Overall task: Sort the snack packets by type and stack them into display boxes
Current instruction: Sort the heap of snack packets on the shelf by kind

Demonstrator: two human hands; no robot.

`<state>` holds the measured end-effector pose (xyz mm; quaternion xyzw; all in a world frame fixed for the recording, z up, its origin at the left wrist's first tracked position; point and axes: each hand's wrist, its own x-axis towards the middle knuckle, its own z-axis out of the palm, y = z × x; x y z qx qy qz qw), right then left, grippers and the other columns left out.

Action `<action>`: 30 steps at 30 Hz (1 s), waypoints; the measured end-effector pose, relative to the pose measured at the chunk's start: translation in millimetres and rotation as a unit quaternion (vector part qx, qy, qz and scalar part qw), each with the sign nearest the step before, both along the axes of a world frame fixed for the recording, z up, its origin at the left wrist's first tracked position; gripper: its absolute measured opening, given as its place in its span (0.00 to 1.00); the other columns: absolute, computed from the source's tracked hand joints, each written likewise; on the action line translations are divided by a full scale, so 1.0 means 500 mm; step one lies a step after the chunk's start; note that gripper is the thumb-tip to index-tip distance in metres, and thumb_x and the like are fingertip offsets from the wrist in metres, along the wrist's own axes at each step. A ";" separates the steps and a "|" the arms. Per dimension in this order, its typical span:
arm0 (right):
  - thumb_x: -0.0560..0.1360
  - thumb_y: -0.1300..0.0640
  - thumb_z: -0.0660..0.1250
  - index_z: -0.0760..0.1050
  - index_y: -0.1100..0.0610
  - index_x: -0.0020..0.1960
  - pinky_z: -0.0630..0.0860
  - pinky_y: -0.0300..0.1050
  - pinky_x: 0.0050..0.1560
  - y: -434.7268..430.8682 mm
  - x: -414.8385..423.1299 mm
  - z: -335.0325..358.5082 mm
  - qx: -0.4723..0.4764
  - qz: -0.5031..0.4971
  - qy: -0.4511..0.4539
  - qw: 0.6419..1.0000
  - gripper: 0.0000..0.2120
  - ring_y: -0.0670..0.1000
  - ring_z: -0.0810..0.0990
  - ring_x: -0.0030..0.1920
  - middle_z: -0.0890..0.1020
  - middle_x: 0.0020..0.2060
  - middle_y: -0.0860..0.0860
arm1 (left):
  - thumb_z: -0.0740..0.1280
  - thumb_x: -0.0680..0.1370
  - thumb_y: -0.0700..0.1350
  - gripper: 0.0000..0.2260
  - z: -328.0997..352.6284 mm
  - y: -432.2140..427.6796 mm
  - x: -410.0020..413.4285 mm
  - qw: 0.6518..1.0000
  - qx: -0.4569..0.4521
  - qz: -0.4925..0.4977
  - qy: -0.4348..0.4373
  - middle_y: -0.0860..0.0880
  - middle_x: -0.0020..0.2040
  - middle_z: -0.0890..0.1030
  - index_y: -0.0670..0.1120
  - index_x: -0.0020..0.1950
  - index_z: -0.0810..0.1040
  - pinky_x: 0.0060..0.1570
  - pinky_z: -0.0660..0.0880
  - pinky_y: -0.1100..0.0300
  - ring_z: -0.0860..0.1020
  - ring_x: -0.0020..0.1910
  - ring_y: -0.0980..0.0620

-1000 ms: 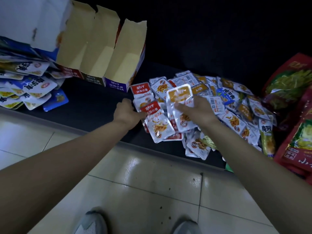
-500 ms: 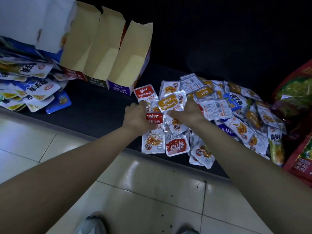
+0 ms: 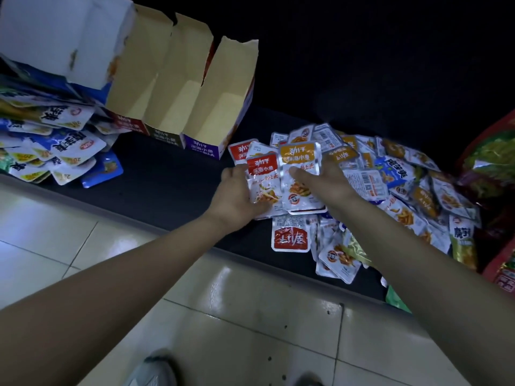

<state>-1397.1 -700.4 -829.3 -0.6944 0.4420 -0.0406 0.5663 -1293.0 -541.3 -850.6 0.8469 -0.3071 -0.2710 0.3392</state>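
Head: left hand (image 3: 237, 196) has raised red packet (image 3: 263, 174).

1. Snack packets (image 3: 390, 188): glossy plastic film, crinkled (silvery where light catches).
2. Display boxes (image 3: 220, 107): matt, plain cardboard inside.
3. Floor tiles (image 3: 250, 296): smooth, glossy.
4. Shelf (image 3: 167, 174): dark, matt surface.

Orange-topped packet (image 3: 298, 158) in right grip (image 3: 330, 183) now upright, edge to edge with red-topped packet (image 3: 262, 169) in left grip (image 3: 237, 196).
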 end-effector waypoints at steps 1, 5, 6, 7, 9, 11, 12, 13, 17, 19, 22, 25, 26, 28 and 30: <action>0.77 0.48 0.69 0.45 0.57 0.79 0.60 0.52 0.73 0.003 0.003 -0.002 0.001 0.004 0.009 1.000 0.43 0.55 0.56 0.77 0.55 0.78 0.53 | 0.78 0.69 0.46 0.35 0.003 0.000 0.002 1.000 -0.002 -0.024 -0.011 0.46 0.66 0.67 0.46 0.71 0.65 0.59 0.67 0.62 0.70 0.62 0.51; 0.76 0.49 0.69 0.58 0.58 0.76 0.68 0.58 0.70 0.010 0.017 -0.002 -0.013 0.011 0.029 0.999 0.35 0.58 0.68 0.72 0.68 0.73 0.55 | 0.77 0.70 0.51 0.40 -0.002 0.016 0.018 0.986 0.060 -0.088 -0.128 0.44 0.74 0.60 0.43 0.75 0.60 0.69 0.62 0.57 0.61 0.71 0.46; 0.77 0.50 0.68 0.58 0.58 0.76 0.67 0.57 0.70 0.008 0.019 -0.004 -0.016 0.004 0.022 1.000 0.33 0.58 0.68 0.72 0.68 0.73 0.55 | 0.76 0.70 0.54 0.40 -0.007 0.023 0.019 0.975 0.097 -0.088 -0.182 0.43 0.74 0.60 0.43 0.75 0.60 0.69 0.61 0.54 0.60 0.71 0.44; 0.79 0.51 0.67 0.58 0.59 0.77 0.66 0.55 0.71 0.008 0.020 -0.001 -0.020 -0.008 0.011 1.000 0.32 0.57 0.66 0.72 0.66 0.73 0.55 | 0.74 0.70 0.58 0.41 -0.010 0.029 0.020 0.963 0.125 -0.079 -0.225 0.42 0.73 0.60 0.44 0.75 0.61 0.68 0.60 0.53 0.59 0.70 0.43; 0.81 0.53 0.64 0.53 0.58 0.78 0.63 0.51 0.72 0.005 0.022 0.003 -0.032 -0.049 -0.027 0.998 0.32 0.55 0.62 0.74 0.61 0.76 0.54 | 0.72 0.70 0.62 0.41 -0.015 0.037 0.017 0.952 0.142 -0.069 -0.263 0.42 0.71 0.62 0.45 0.75 0.61 0.65 0.62 0.51 0.61 0.68 0.43; 0.81 0.51 0.63 0.50 0.56 0.79 0.62 0.55 0.73 0.000 0.024 0.011 -0.025 -0.099 -0.081 0.991 0.34 0.55 0.61 0.75 0.58 0.78 0.52 | 0.69 0.72 0.63 0.39 -0.021 0.033 0.017 0.941 0.150 -0.085 -0.292 0.43 0.69 0.63 0.48 0.76 0.59 0.62 0.63 0.52 0.63 0.66 0.43; 0.80 0.49 0.63 0.50 0.55 0.79 0.63 0.57 0.73 -0.001 0.027 0.013 -0.018 -0.120 -0.102 0.987 0.34 0.54 0.61 0.75 0.58 0.78 0.52 | 0.67 0.73 0.63 0.38 -0.022 0.027 0.019 0.934 0.163 -0.093 -0.305 0.43 0.68 0.64 0.49 0.77 0.58 0.60 0.64 0.53 0.64 0.64 0.44; 0.80 0.48 0.64 0.50 0.54 0.79 0.63 0.58 0.73 0.002 0.031 0.022 -0.016 -0.126 -0.104 0.986 0.34 0.54 0.61 0.76 0.58 0.78 0.51 | 0.65 0.75 0.63 0.37 -0.023 0.019 0.022 0.929 0.173 -0.096 -0.313 0.42 0.66 0.64 0.50 0.78 0.56 0.58 0.65 0.53 0.64 0.63 0.44; 0.80 0.50 0.64 0.63 0.56 0.70 0.77 0.50 0.57 0.019 0.058 0.012 0.012 -0.070 -0.055 0.996 0.22 0.53 0.78 0.59 0.74 0.64 0.55 | 0.64 0.80 0.52 0.32 -0.023 -0.008 0.038 0.966 0.093 -0.064 -0.232 0.39 0.63 0.68 0.46 0.79 0.54 0.54 0.69 0.51 0.69 0.60 0.41; 0.81 0.57 0.63 0.62 0.58 0.70 0.75 0.42 0.50 0.036 0.074 0.004 0.010 -0.049 -0.034 0.998 0.19 0.50 0.78 0.54 0.75 0.58 0.53 | 0.65 0.79 0.46 0.26 -0.016 -0.004 0.041 0.976 0.017 -0.029 -0.216 0.38 0.62 0.71 0.44 0.75 0.63 0.54 0.72 0.49 0.71 0.59 0.40; 0.77 0.56 0.69 0.50 0.58 0.78 0.67 0.45 0.66 0.043 0.089 -0.008 -0.031 0.016 0.015 0.999 0.38 0.53 0.66 0.71 0.65 0.70 0.52 | 0.66 0.77 0.47 0.17 -0.011 0.028 0.035 0.960 -0.056 -0.032 -0.273 0.38 0.57 0.72 0.40 0.64 0.74 0.51 0.74 0.47 0.73 0.55 0.40; 0.70 0.54 0.76 0.35 0.52 0.78 0.55 0.51 0.74 0.050 0.073 0.005 -0.146 0.139 0.073 0.977 0.56 0.56 0.46 0.78 0.46 0.78 0.56 | 0.67 0.74 0.53 0.20 -0.018 0.064 0.037 0.944 -0.042 -0.098 -0.312 0.41 0.57 0.72 0.43 0.61 0.75 0.50 0.73 0.49 0.72 0.54 0.43; 0.69 0.53 0.77 0.33 0.49 0.78 0.53 0.54 0.75 0.051 0.065 0.006 -0.178 0.193 0.099 0.960 0.59 0.56 0.43 0.78 0.43 0.78 0.55 | 0.68 0.72 0.56 0.23 -0.022 0.072 0.041 0.941 -0.015 -0.121 -0.315 0.42 0.59 0.71 0.44 0.62 0.75 0.51 0.73 0.49 0.72 0.55 0.43; 0.69 0.52 0.77 0.39 0.45 0.79 0.53 0.55 0.76 0.055 0.052 0.004 -0.224 0.293 0.151 0.917 0.55 0.57 0.42 0.78 0.41 0.78 0.52 | 0.70 0.72 0.57 0.27 -0.031 0.079 0.050 0.933 0.042 -0.160 -0.319 0.41 0.63 0.71 0.45 0.67 0.73 0.54 0.73 0.47 0.71 0.59 0.41; 0.73 0.52 0.74 0.48 0.47 0.79 0.53 0.52 0.74 0.057 0.049 -0.013 -0.285 0.329 0.154 0.887 0.45 0.56 0.46 0.77 0.46 0.79 0.51 | 0.71 0.73 0.53 0.28 -0.038 0.077 0.055 0.929 0.070 -0.182 -0.316 0.39 0.66 0.70 0.45 0.70 0.71 0.58 0.72 0.45 0.70 0.63 0.39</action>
